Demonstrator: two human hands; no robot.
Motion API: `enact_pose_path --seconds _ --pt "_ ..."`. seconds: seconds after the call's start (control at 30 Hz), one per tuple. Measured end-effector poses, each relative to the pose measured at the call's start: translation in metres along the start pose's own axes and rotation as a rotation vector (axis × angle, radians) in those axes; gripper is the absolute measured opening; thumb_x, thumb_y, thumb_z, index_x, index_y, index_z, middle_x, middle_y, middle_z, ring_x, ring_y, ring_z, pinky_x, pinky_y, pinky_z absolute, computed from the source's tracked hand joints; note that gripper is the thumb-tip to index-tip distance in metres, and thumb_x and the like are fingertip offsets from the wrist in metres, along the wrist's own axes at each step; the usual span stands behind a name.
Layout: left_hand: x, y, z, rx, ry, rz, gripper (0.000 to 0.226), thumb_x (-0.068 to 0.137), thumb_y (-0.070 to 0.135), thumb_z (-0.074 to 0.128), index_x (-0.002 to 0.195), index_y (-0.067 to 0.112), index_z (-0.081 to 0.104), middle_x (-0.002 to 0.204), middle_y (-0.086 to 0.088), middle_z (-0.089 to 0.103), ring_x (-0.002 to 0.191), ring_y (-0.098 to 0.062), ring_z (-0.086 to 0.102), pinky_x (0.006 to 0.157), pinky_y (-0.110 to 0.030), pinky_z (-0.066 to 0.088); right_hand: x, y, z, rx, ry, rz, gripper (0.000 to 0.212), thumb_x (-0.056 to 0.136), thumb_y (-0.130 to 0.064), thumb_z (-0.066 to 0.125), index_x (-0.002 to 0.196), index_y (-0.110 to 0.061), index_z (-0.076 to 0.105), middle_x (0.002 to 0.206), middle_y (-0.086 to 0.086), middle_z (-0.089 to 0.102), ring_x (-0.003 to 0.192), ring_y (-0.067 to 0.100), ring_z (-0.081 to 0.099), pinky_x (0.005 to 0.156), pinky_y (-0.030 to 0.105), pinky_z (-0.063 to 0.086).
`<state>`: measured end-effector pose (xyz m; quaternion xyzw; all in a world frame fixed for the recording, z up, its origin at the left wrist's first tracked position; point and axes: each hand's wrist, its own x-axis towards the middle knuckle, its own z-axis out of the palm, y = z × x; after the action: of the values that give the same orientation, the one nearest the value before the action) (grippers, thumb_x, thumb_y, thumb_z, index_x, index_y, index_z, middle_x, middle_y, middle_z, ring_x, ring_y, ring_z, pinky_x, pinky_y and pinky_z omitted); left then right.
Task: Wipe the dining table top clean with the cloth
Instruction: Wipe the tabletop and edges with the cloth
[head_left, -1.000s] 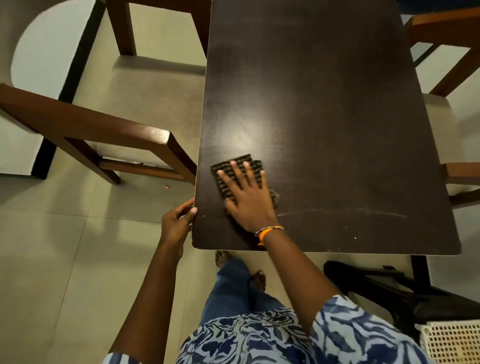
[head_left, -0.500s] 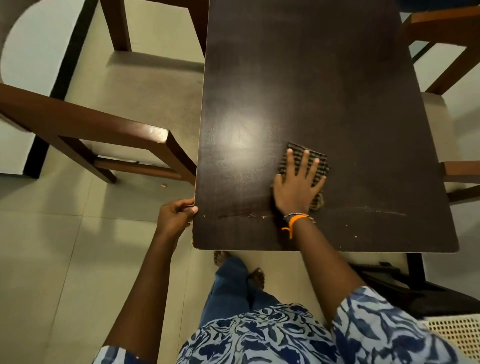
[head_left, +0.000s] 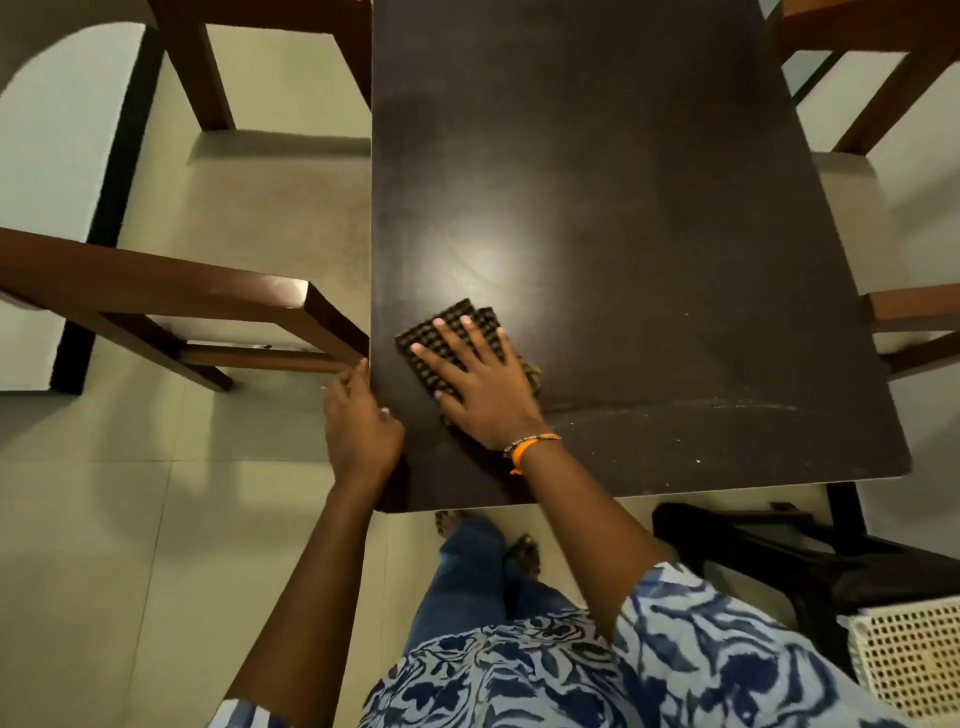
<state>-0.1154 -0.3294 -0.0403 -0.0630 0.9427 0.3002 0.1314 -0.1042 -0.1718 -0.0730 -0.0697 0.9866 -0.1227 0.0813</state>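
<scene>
One hand (head_left: 483, 387) presses cloth (head_left: 451, 340), long axis slanting away-left.

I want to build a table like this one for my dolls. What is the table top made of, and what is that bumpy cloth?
The table top looks like dark brown wood or wood-look board with a smooth, slightly glossy finish: a lamp glare shines on it. Solid wood or laminate, I cannot tell. The cloth looks like dark woven fabric; its raised checked grid suggests a waffle weave. The right hand presses it flat.
</scene>
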Motion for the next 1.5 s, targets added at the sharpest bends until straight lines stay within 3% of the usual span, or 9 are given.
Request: enact_pose_path --seconds 0.17,0.27,0.37,0.5,0.63,0.83,1.0,1.3,1.5 --pt "0.0 0.049 0.023 0.177 -0.111 0.372 0.061 0.088 0.019 0.057 0.142 0.013 0.029 0.146 -0.01 0.033 0.138 -0.026 0.025 0.117 -0.044 0.01 -0.046 0.109 -0.031 -0.018 -0.014 0.329 0.063 0.083 -0.05 0.022 0.146 -0.04 0.019 0.158 -0.001 0.014 0.146 0.027 0.008 0.113 0.056 0.008" --pt "0.005 0.07 0.038 0.281 -0.203 0.531 0.059 0.092 0.028 0.05 0.143 0.013 0.026 0.152 -0.008 0.025 0.144 -0.024 0.013 0.117 -0.043 0.0 -0.078 0.173 -0.046 -0.011 0.019 0.545 0.058 0.091 -0.047 0.029 0.147 -0.04 0.013 0.159 -0.003 0.006 0.146 0.026 0.002 0.113 0.057 0.005" --pt "0.011 0.079 0.048 0.374 -0.236 0.57 0.053 0.095 0.035 0.042 0.142 0.016 0.029 0.153 -0.006 0.024 0.144 -0.025 0.009 0.116 -0.045 -0.002 -0.105 0.214 -0.054 0.07 0.095 0.824 0.057 0.097 -0.038 0.039 0.148 -0.038 0.014 0.16 -0.002 0.004 0.146 0.027 -0.001 0.114 0.058 0.003" --pt "0.012 0.081 0.051 0.37 -0.196 0.555 0.049 0.094 0.037 0.041 0.138 0.016 0.038 0.15 -0.006 0.033 0.144 -0.026 0.013 0.116 -0.047 0.0 -0.096 0.199 -0.049 0.094 0.214 1.077 0.059 0.095 -0.033 0.042 0.148 -0.035 0.017 0.159 0.002 0.006 0.146 0.03 0.0 0.113 0.061 0.003" --pt "0.008 0.082 0.052 0.344 -0.179 0.521 0.047 0.094 0.033 0.044 0.138 0.015 0.039 0.149 -0.006 0.034 0.143 -0.026 0.013 0.116 -0.047 0.001 -0.062 0.152 -0.038 0.073 0.218 0.983 0.062 0.094 -0.036 0.043 0.148 -0.036 0.013 0.16 0.002 0.003 0.146 0.031 -0.002 0.111 0.061 0.001" --pt "-0.002 0.094 0.063 0.323 -0.107 0.419 0.048 0.094 0.021 0.043 0.14 0.011 0.034 0.15 -0.008 0.032 0.144 -0.027 0.01 0.115 -0.048 -0.001 -0.012 0.074 -0.023 0.075 0.139 0.513 0.061 0.093 -0.037 0.043 0.147 -0.038 0.015 0.16 0.002 0.004 0.146 0.03 -0.002 0.111 0.059 -0.004" --pt "-0.016 0.118 0.082 0.32 -0.083 0.387 0.054 0.093 0.018 0.042 0.143 0.008 0.024 0.152 -0.01 0.025 0.145 -0.026 0.006 0.116 -0.047 0.001 -0.03 0.109 -0.025 0.036 0.078 0.183 0.058 0.089 -0.04 0.038 0.145 -0.042 0.024 0.158 -0.003 0.015 0.146 0.027 0.008 0.112 0.058 0.004" --pt "-0.053 0.202 0.142 0.328 -0.214 0.584 0.063 0.094 0.025 0.042 0.147 0.011 0.01 0.157 -0.007 0.011 0.145 -0.023 -0.002 0.115 -0.043 -0.006 -0.136 0.27 -0.059 -0.022 0.092 0.55 0.06 0.094 -0.039 0.041 0.147 -0.041 0.014 0.159 -0.004 0.006 0.146 0.025 0.001 0.113 0.056 0.002" --pt "-0.07 0.243 0.178 0.359 -0.294 0.684 0.065 0.094 0.027 0.041 0.147 0.012 0.005 0.157 -0.006 0.005 0.145 -0.022 -0.006 0.114 -0.04 -0.01 -0.182 0.324 -0.068 -0.004 0.153 0.683 0.06 0.088 -0.044 0.026 0.147 -0.036 0.022 0.158 0.0 0.015 0.146 0.026 0.008 0.113 0.056 0.005"
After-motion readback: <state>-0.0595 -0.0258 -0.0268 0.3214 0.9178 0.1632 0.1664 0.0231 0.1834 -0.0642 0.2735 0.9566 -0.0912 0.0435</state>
